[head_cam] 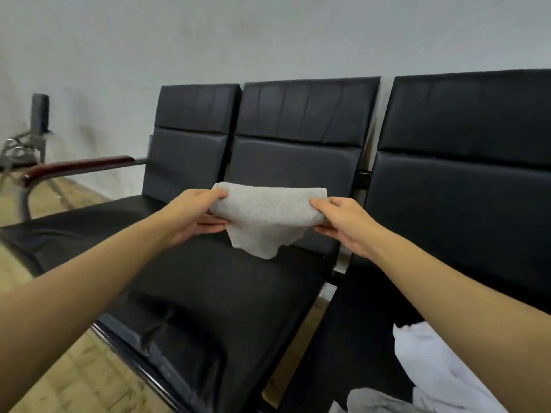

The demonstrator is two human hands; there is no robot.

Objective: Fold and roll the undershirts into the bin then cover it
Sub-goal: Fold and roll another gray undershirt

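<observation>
while both hands hold it above the middle seat [226,281], the grey undershirt [265,213] looks light, soft and floppy; left hand [190,214] pinches its 9 o'clock end, right hand [343,220] its 3 o'clock end, loose flap sagging at 6 o'clock.

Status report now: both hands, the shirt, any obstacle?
Left hand and right hand each grip one end of grey shirt. Shirt folded, held above black seat. No bin in view.
</observation>
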